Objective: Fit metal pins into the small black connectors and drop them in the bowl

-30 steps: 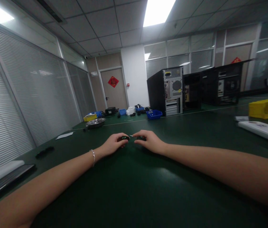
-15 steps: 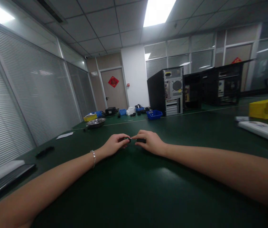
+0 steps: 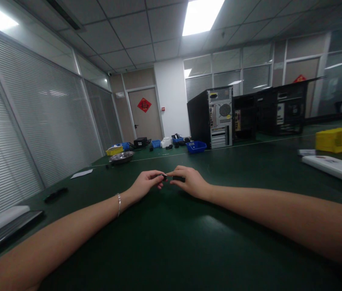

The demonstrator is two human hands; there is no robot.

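Observation:
Both my hands meet over the dark green table (image 3: 171,238), close to the middle of the view. My left hand (image 3: 144,184) pinches a small dark piece with a shiny edge (image 3: 164,177) between thumb and fingers; its kind is too small to make out. The forefinger of my right hand (image 3: 193,184) reaches to the right end of that piece and seems to touch it. My right thumb and fingers are bent around a dark shape (image 3: 178,178), which I cannot name. A silvery bracelet (image 3: 119,204) circles my left wrist.
Black computer cases (image 3: 210,117) stand at the back right, beside a blue bin (image 3: 196,146). A metal dish (image 3: 121,157) lies back left. A yellow bin (image 3: 338,139) and a white device (image 3: 334,167) are at right. Dark glasses-like item (image 3: 55,195) lies left.
The small piece in my left hand has turned a little and shows more of its shiny edge. My right hand has barely moved, and the view has shifted slightly.

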